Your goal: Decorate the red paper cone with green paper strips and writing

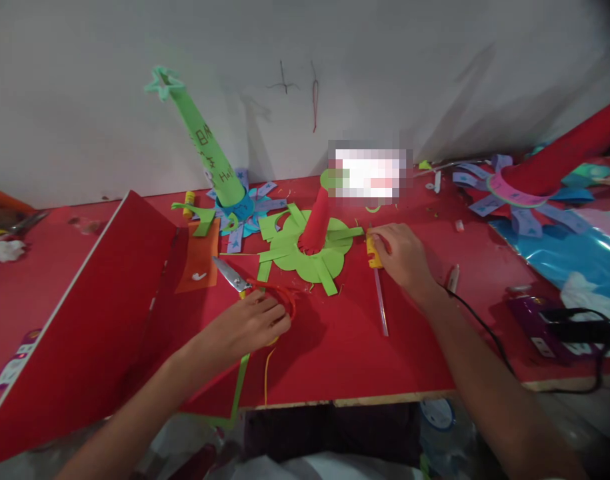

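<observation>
L hand (262, 320) is at centre-left, fingers curled over the orange-handled end of the scissors (228, 272); blades point up-left, away from the person. A bit of yellow shows under that hand; can't tell what it is, or if the fingers actually grip the scissors. R hand (402, 257) is closed on the yellow tool (371, 250), thumb & fingers at its upper R side; clear stick (381, 300) pokes out its near end.

Btwn & just beyond the hands: green base (309, 269), flower-shaped w/ strips, lying flat on red table (472, 280). Red cone (315, 223) stands on its middle, tilted a bit R. One strip's end is just beside the yellow tool.

Back L: green cone (212, 157) w/ writing, leaning L, pale star (175, 82) on top. Orange paper (202, 260) is nr scissor tips. Far L: red board (85, 320), tilted. R side: black cord (487, 330) nr R wrist, purple box (535, 327), blue pack (569, 260).
</observation>
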Demonstrator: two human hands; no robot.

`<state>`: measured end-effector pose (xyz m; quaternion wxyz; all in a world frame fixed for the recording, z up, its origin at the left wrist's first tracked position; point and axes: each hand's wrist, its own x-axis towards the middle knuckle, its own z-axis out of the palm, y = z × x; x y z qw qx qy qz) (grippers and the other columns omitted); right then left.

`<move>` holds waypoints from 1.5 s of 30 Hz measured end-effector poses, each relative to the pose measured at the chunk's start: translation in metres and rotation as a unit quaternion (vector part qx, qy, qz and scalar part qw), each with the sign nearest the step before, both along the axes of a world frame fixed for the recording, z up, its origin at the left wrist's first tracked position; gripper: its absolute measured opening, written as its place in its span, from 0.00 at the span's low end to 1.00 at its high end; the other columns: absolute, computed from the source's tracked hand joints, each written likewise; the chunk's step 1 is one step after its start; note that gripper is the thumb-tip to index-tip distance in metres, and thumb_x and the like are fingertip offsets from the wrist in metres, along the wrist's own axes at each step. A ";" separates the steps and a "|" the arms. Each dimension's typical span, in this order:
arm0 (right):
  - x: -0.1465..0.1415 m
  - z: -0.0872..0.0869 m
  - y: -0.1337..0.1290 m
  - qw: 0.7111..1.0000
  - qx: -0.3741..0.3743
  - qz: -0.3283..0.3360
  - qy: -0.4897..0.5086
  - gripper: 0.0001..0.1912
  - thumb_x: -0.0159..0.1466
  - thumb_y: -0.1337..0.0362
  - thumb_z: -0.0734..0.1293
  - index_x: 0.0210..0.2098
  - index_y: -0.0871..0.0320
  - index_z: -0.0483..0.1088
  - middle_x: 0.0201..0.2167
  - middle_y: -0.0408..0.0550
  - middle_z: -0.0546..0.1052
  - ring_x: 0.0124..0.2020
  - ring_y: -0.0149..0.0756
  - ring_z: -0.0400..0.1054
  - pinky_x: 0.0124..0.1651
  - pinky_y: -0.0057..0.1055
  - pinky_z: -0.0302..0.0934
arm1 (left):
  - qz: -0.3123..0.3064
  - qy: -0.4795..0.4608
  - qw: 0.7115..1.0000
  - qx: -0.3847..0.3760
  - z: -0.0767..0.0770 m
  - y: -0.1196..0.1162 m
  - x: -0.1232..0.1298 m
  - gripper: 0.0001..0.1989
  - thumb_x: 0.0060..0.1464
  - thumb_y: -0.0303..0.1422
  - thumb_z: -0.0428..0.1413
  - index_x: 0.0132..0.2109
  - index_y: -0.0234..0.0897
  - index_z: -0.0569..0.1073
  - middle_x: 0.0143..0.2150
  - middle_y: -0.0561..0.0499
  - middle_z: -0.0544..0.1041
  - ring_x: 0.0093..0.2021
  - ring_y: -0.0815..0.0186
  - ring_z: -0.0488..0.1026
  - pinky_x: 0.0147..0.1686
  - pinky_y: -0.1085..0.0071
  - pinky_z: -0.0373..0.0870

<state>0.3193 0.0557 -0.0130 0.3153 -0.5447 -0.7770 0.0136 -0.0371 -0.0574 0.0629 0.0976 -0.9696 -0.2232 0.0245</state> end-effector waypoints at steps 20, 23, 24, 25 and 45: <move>-0.019 0.000 -0.005 1.000 -0.018 0.012 -0.011 0.14 0.73 0.65 0.57 0.43 0.55 0.76 0.41 0.53 0.81 0.43 0.47 0.70 0.49 0.42 0.61 | 0.157 0.054 0.986 -0.002 0.007 -0.023 -0.046 0.26 0.50 0.14 0.52 0.51 0.41 0.78 0.53 0.45 0.80 0.51 0.55 0.77 0.53 0.58 0.71; -0.027 0.003 -0.008 0.999 -0.032 0.011 -0.026 0.16 0.74 0.64 0.56 0.43 0.56 0.76 0.40 0.53 0.81 0.43 0.48 0.70 0.50 0.43 0.62 | 0.124 0.024 0.992 0.015 0.018 -0.017 -0.025 0.21 0.53 0.14 0.50 0.48 0.37 0.78 0.47 0.45 0.81 0.45 0.55 0.78 0.47 0.57 0.74; -0.028 0.006 -0.009 0.999 -0.039 0.016 -0.023 0.16 0.74 0.64 0.56 0.44 0.56 0.76 0.40 0.53 0.81 0.44 0.48 0.71 0.50 0.42 0.62 | 0.107 0.010 0.994 0.014 0.022 -0.012 -0.017 0.20 0.54 0.14 0.50 0.47 0.36 0.78 0.47 0.45 0.81 0.44 0.56 0.79 0.46 0.57 0.75; -0.027 0.010 -0.011 0.999 -0.046 0.021 -0.016 0.17 0.74 0.64 0.56 0.47 0.56 0.76 0.42 0.54 0.81 0.45 0.48 0.71 0.50 0.41 0.63 | 0.095 -0.008 0.995 0.018 0.024 -0.007 -0.009 0.19 0.55 0.15 0.49 0.45 0.36 0.77 0.45 0.45 0.81 0.42 0.56 0.79 0.43 0.58 0.75; 0.097 0.004 -0.079 0.934 -0.133 -0.234 -0.235 0.18 0.68 0.63 0.60 0.54 0.54 0.73 0.25 0.52 0.76 0.21 0.44 0.68 0.27 0.36 0.49 | 0.286 -0.498 0.813 -0.097 -0.052 0.122 0.046 0.07 0.63 0.30 0.52 0.45 0.36 0.74 0.38 0.50 0.78 0.34 0.69 0.72 0.36 0.72 0.69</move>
